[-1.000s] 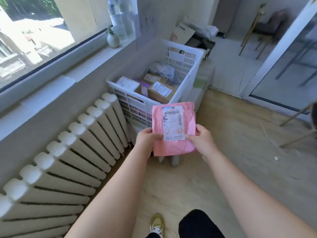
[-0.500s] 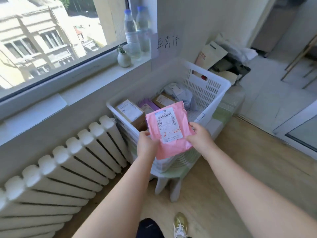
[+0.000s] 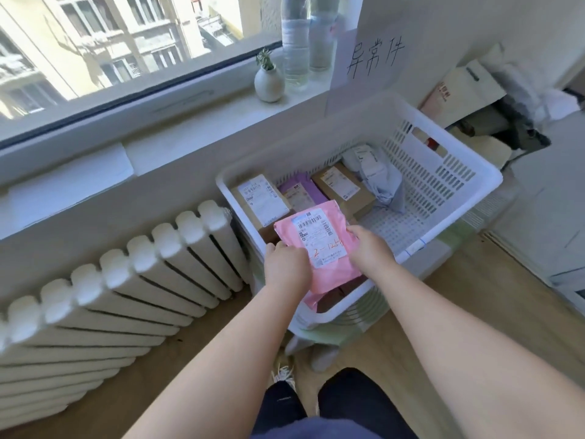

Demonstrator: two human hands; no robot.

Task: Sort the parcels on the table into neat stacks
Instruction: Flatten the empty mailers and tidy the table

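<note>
Now both hands hold the pink parcel (image 3: 319,248) at the near left corner of the white basket (image 3: 493,177), its lower end dipping inside. The left hand (image 3: 286,270) grips its left edge and the right hand (image 3: 370,248) clasps its right edge. Deeper in the basket lie two brown boxes (image 3: 262,201), a purple parcel (image 3: 299,191) between them, and a grey bag (image 3: 376,175). A radiator (image 3: 142,280) stands left of the basket.

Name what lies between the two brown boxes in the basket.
A purple parcel lies between the left box and the right box, in the head view.
</note>
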